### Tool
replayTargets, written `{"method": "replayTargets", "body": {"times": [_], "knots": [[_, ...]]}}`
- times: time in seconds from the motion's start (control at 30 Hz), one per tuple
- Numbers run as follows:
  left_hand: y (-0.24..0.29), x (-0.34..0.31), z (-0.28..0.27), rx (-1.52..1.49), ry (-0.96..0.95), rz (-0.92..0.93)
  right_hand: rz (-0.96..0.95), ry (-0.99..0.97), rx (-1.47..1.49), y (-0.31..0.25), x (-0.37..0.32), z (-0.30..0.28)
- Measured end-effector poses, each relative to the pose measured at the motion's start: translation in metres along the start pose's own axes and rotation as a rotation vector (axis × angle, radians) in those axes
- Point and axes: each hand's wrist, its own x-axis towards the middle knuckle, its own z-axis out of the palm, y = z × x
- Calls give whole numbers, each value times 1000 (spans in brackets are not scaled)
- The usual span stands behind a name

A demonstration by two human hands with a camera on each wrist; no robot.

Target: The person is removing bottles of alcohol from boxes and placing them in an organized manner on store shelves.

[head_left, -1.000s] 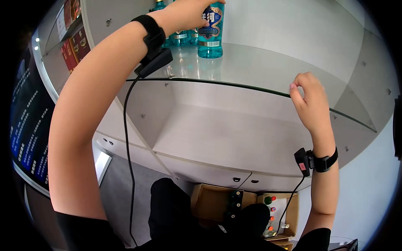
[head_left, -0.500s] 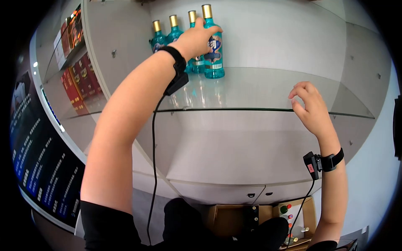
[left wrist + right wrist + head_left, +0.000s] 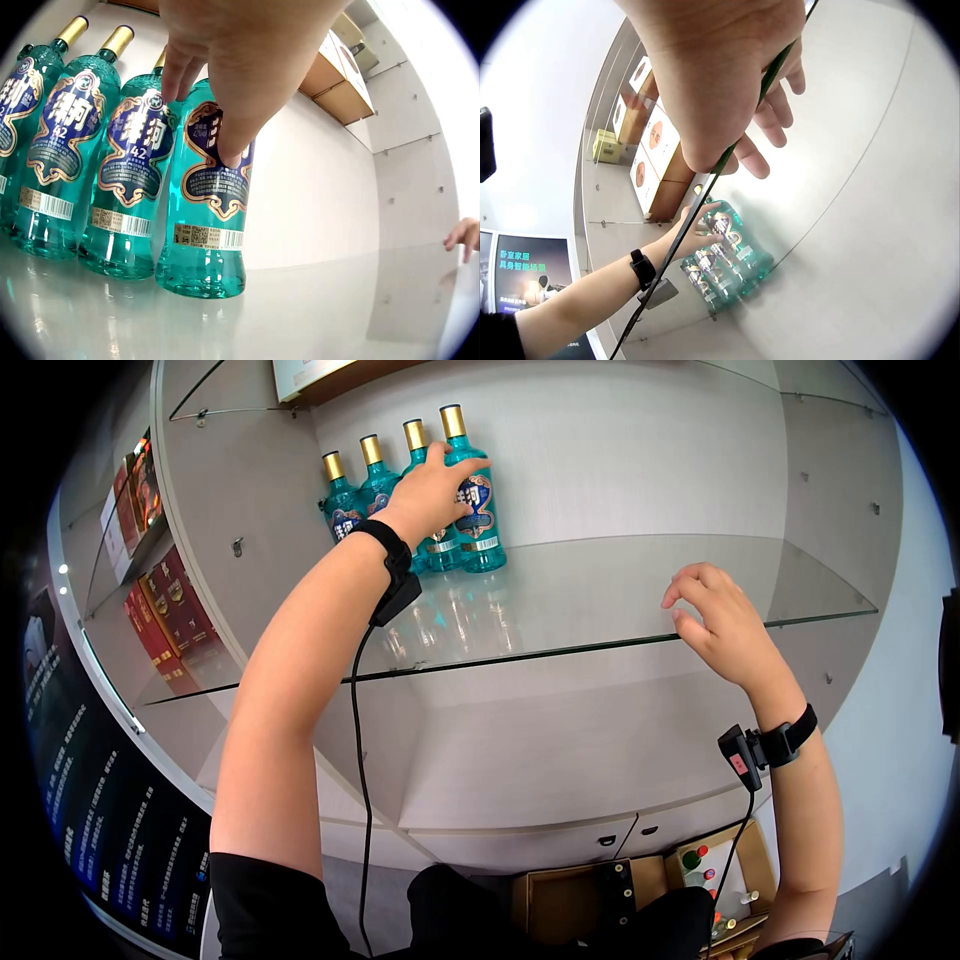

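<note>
Gripping the rightmost teal bottle (image 3: 482,512) on the glass shelf (image 3: 600,595), the left hand (image 3: 424,498) should be holding it upright, the right hand (image 3: 724,622) holding nothing.

Teal btls (image 3: 474,510), gold caps (image 3: 118,42), navy/gold lbls (image 3: 139,148)

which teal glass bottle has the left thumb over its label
The rightmost teal glass bottle; in the left wrist view, the left hand has its thumb over that label alone.
</note>
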Motion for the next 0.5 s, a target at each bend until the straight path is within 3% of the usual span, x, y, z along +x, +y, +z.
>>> {"method": "replayTargets", "body": {"times": [0.5], "knots": [[4,16,15,136,-64,3,-24,8,-9,3,-1,1]]}}
